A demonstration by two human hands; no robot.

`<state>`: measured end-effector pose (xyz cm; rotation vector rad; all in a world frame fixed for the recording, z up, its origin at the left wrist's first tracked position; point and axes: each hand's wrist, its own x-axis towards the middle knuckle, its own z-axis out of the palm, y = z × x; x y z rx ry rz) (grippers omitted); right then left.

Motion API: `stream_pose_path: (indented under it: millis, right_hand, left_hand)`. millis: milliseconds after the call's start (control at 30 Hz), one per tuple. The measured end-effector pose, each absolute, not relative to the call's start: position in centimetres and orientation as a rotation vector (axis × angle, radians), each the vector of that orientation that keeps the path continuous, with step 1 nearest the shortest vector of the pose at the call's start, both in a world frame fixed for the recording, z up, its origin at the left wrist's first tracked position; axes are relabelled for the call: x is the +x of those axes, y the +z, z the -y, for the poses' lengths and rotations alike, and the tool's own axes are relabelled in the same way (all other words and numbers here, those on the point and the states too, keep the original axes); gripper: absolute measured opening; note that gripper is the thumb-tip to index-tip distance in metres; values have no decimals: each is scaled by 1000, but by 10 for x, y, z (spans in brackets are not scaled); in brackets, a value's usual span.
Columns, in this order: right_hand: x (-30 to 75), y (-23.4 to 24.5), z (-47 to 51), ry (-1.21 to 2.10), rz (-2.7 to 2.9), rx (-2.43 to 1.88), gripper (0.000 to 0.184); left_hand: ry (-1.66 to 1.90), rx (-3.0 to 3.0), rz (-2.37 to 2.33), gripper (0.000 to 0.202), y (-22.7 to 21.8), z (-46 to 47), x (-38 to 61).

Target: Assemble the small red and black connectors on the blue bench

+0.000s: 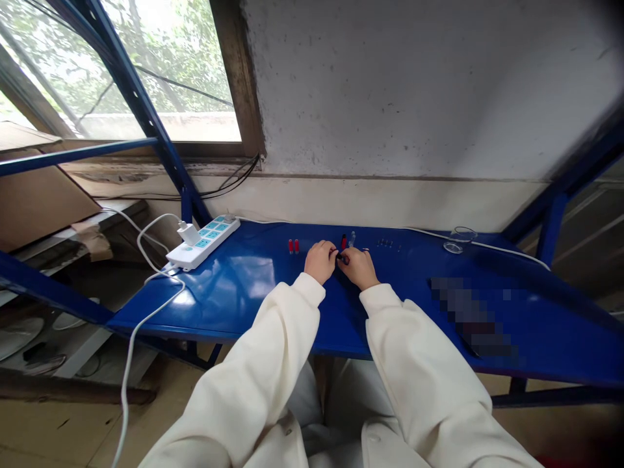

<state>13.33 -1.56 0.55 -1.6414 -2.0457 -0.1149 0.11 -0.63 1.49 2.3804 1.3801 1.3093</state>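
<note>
My left hand (pixel 320 260) and my right hand (pixel 357 267) rest close together on the blue metal shelf (pixel 253 286), both in white sleeves. Their fingers are curled and meet around a small dark and red part (pixel 339 255) between them, too small to name. Just behind the fingers stands another small red and dark piece (pixel 344 241) beside a clear one (pixel 351 238). Two small red pieces (pixel 293 246) stand to the left of my left hand. A row of tiny dark parts (pixel 385 244) lies to the right of my right hand.
A white power strip (pixel 207 242) with a plugged-in white charger (pixel 188 232) and cable lies at the shelf's left rear. A clear round dish (pixel 458 238) sits at the right rear. A blurred patch (pixel 470 318) covers something on the right. Blue rack posts, a window and cardboard stand around.
</note>
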Motion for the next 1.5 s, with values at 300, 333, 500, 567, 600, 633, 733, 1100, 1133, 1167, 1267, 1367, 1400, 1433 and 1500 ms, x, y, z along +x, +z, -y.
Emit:
stream_pose_path:
  millis: [300, 333, 500, 567, 600, 633, 733, 1100, 1133, 1167, 1267, 1367, 1400, 1433, 1500]
  right_hand:
    - [130, 10, 17, -59, 1994, -1533, 21]
    - [130, 10, 18, -46, 1988, -1526, 21]
    - [130, 11, 19, 26, 1993, -1526, 21]
    - [130, 11, 19, 38, 2000, -1529, 21]
    - [130, 11, 19, 40, 2001, -1530, 21]
    - [130, 11, 19, 39, 2002, -1530, 21]
    - [130, 11, 18, 37, 2005, -1529, 21]
    - [131, 8, 16, 36, 1998, -1510, 21]
    - [131, 8, 16, 40, 1999, -1513, 21]
    - [131, 9, 16, 46, 2001, -1517, 20]
    - [130, 10, 17, 56, 2001, -1534, 20]
    - [130, 11, 18, 57, 2008, -1547, 20]
    - [130, 12, 18, 57, 2012, -1549, 20]
    - [130, 12, 18, 57, 2015, -1552, 20]
    - [130, 12, 18, 58, 2024, -1559, 21]
  left_hand:
    - [1034, 2663, -1259, 9, 71, -19, -13]
    - [1005, 2683, -1269, 8, 76, -24, -16]
    - [1016, 2717, -1358, 15, 86, -49, -32]
    - [1004, 2730, -1358, 20, 83, -56, -39]
    - [981, 2737, -1359, 21, 80, -58, -42]
    - [954, 2742, -1367, 22, 76, -60, -45]
    - [884, 2744, -1423, 24, 66, -62, -51]
    - [289, 2763, -1752, 3, 78, -48, -62]
    - [268, 2761, -1769, 5, 80, -46, -62]
    - [256, 2760, -1783, 6, 81, -45, -62]
    - [241, 2756, -1807, 7, 80, -44, -61]
    - [247, 2740, -1829, 8, 77, -45, -61]
    - [252, 2731, -1835, 8, 77, -45, -61]
    - [256, 2723, -1838, 8, 76, -45, -62]
    - [257, 2711, -1836, 9, 76, -45, -62]
